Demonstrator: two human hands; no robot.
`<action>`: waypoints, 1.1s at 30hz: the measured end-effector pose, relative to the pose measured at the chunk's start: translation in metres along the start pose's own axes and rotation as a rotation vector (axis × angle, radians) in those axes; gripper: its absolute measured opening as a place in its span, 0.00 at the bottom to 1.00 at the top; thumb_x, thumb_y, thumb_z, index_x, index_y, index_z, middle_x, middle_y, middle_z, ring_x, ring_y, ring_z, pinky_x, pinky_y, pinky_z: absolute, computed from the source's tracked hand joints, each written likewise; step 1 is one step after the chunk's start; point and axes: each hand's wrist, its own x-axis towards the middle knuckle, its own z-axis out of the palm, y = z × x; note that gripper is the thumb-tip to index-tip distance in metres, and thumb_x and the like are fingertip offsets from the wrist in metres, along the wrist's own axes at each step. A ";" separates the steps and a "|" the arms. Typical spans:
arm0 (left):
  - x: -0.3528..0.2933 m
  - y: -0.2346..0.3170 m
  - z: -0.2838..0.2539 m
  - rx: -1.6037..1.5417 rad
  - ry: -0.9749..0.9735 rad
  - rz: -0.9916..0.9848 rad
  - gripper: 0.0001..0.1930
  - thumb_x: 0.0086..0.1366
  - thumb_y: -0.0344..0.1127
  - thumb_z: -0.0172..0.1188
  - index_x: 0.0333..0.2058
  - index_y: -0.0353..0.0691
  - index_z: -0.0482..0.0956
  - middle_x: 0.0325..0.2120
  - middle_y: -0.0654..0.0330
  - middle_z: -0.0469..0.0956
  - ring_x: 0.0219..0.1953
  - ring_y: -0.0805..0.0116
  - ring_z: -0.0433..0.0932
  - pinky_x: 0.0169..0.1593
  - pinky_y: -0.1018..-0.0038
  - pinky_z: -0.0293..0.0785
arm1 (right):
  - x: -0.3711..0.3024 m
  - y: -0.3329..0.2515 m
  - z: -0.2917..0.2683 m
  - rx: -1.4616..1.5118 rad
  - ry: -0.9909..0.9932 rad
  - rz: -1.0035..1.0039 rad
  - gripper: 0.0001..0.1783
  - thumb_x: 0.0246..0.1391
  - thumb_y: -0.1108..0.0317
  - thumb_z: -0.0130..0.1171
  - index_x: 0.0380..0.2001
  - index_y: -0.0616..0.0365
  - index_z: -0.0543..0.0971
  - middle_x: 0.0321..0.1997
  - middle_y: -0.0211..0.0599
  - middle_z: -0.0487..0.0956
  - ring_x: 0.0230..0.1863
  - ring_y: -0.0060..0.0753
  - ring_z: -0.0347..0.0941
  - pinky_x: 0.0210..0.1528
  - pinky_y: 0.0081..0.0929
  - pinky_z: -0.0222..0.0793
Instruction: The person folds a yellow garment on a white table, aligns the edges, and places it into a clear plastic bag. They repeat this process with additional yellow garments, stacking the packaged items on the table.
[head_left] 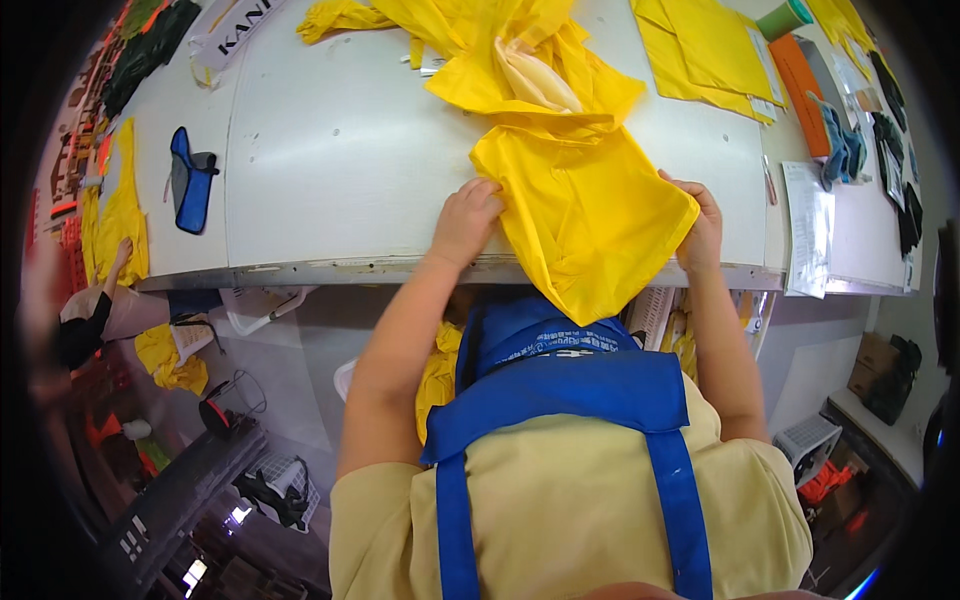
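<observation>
A yellow waterproof-looking garment [590,215] stretches from the far side of the white table [330,130] toward me. Its near part hangs over the table's front edge in a rounded point above my blue apron [560,390]. On the left side of this part, my left hand [470,220] is closed on the cloth's edge. My right hand [700,228] pinches the opposite edge at the right, thumb and fingers together. Farther back the cloth is bunched up, and a pale cream lining [535,75] shows in a fold.
To the left lies a blue and grey pouch-like item [192,182]. Folded yellow garments [700,55] are stacked at the far right, near a green roll [785,20] and an orange box [803,95]. A paper sheet [808,225] overhangs the right front edge. Another person's hand [122,252] touches yellow cloth at far left.
</observation>
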 end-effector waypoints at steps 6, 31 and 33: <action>-0.015 -0.036 -0.045 -0.115 -0.313 -0.078 0.10 0.51 0.23 0.52 0.34 0.35 0.74 0.38 0.49 0.76 0.48 0.51 0.72 0.52 0.62 0.69 | 0.055 -0.038 -0.110 -1.565 -0.059 -0.526 0.11 0.43 0.81 0.52 0.33 0.63 0.77 0.40 0.45 0.77 0.48 0.49 0.71 0.53 0.37 0.66; -0.007 -0.008 -0.046 0.105 -0.239 -0.433 0.07 0.55 0.34 0.61 0.30 0.38 0.80 0.40 0.56 0.74 0.45 0.54 0.70 0.50 0.64 0.67 | -0.058 0.011 -0.025 -1.241 -0.217 -0.199 0.27 0.48 0.70 0.61 0.53 0.54 0.67 0.55 0.46 0.68 0.48 0.48 0.71 0.49 0.36 0.69; -0.004 -0.005 -0.040 -0.036 -0.286 -0.433 0.07 0.55 0.35 0.61 0.32 0.39 0.80 0.40 0.56 0.74 0.46 0.53 0.69 0.50 0.62 0.67 | -0.020 0.005 -0.051 -1.280 -0.133 -0.139 0.24 0.52 0.71 0.57 0.54 0.54 0.66 0.54 0.45 0.70 0.42 0.47 0.73 0.46 0.35 0.70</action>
